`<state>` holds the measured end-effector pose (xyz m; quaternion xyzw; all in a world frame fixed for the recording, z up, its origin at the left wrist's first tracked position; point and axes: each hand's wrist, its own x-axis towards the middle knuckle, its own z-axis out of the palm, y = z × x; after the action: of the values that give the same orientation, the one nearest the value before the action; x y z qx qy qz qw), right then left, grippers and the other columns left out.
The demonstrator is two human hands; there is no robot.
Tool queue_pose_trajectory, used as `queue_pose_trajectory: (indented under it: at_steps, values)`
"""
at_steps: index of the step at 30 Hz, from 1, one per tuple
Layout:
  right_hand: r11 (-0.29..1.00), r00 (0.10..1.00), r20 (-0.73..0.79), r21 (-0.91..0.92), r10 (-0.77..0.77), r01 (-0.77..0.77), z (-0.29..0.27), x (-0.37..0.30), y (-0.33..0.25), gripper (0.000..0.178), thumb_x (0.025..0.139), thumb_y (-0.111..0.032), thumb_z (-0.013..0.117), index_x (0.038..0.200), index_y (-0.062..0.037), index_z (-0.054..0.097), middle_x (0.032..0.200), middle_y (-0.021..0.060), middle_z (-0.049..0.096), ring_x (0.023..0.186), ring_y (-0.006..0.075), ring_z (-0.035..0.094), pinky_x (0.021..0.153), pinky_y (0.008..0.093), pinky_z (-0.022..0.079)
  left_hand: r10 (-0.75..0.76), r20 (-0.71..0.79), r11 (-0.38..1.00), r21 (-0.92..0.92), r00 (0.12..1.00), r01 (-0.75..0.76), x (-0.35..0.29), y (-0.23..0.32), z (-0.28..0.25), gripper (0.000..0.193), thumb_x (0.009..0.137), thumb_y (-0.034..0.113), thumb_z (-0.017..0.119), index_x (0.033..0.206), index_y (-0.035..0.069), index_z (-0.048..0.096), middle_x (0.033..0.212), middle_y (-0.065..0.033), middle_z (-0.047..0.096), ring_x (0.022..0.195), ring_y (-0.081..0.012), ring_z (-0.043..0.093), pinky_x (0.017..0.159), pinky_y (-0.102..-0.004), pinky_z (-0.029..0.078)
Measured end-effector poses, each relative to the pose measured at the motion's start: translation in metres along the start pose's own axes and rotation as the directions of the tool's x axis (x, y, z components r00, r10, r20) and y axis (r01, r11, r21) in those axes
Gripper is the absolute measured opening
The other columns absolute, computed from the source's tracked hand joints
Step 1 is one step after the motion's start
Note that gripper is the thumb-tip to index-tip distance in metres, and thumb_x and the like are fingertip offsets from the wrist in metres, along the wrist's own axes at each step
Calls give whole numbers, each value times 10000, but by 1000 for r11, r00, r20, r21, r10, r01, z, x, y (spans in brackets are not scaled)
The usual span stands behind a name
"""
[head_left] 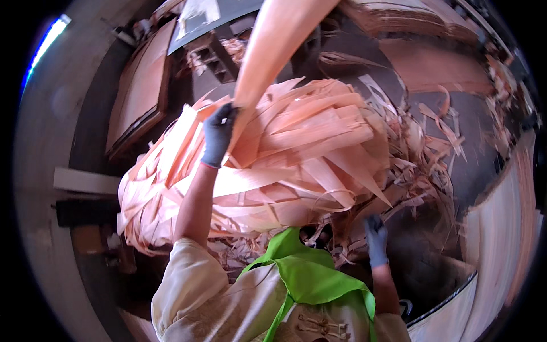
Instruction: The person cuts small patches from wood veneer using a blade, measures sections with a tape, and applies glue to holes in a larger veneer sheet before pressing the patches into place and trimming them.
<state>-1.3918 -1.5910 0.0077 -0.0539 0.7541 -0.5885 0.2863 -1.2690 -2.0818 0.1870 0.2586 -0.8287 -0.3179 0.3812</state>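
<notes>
My left hand (218, 137), in a grey glove, is closed around the lower part of a long, wide strip of wood veneer (276, 48). The strip rises from the hand past the top edge of the view. Below and behind it lies a large heap of pale orange veneer strips (319, 139), overlapping and bent over one another. My right hand (376, 242), also gloved, is low at the right, beside the heap's near right end and close to loose scraps. Its fingers are dark and blurred, so their grip is unclear.
Thin shavings (416, 148) litter the floor right of the heap. Stacked veneer sheets stand at the far right (410, 17) and near right (501, 222). A flat stack of boards (139, 85) lies at the far left, near a grey panel (219, 20). A green cloth (307, 273) hangs over my chest.
</notes>
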Motion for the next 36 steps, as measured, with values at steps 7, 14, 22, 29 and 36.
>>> queue_pose_trajectory:
  at_steps: [7, 14, 22, 29, 36]
  values:
    - [868, 917, 203, 441, -345, 229, 208, 57, -187, 604, 811, -171, 673, 1289, 39, 368, 1184, 130, 530, 891, 166, 526, 728, 264, 437, 423, 259, 834, 263, 868, -485, -47, 63, 55, 227, 729, 110, 601, 954, 82, 617, 921, -93, 642, 895, -273, 595, 879, -424, 430]
    - [822, 997, -80, 566, -19, 61, 257, 131, -216, 286, 829, -155, 615, 1082, -45, 541, 797, 69, 580, 453, 131, 436, 352, 270, 281, 146, 360, 866, 403, 921, -294, -163, 42, -3, 577, 749, 202, 624, 1280, 80, 432, 1325, -186, 413, 1215, -327, 402, 1025, -492, 285]
    - [744, 938, -249, 574, -240, 343, 185, 174, -321, 249, 830, -179, 624, 1055, -139, 526, 779, -1, 540, 517, 111, 474, 438, 262, 405, -523, -254, 818, 121, 814, 563, -262, -105, -111, 616, 830, 172, 612, 1352, 2, 335, 1315, -228, 433, 1151, -366, 483, 961, -387, 401]
    - [688, 793, -334, 396, -510, 609, 52, 168, -392, 350, 884, -244, 542, 1166, -40, 515, 1047, 83, 573, 843, 208, 605, 670, 314, 534, -668, -167, 724, 84, 726, 685, -247, -137, -118, 649, 852, 166, 597, 1404, 51, 276, 1211, -169, 512, 1010, -247, 555, 791, -316, 471]
    - [614, 562, -620, 160, -547, 773, -158, 132, -415, 315, 852, -96, 525, 1163, -42, 533, 1024, 113, 609, 907, 215, 601, 772, 331, 518, -403, -135, 833, 354, 905, 424, -234, -130, -105, 603, 802, 123, 606, 1335, 6, 350, 1289, -220, 429, 1140, -352, 455, 924, -386, 401]
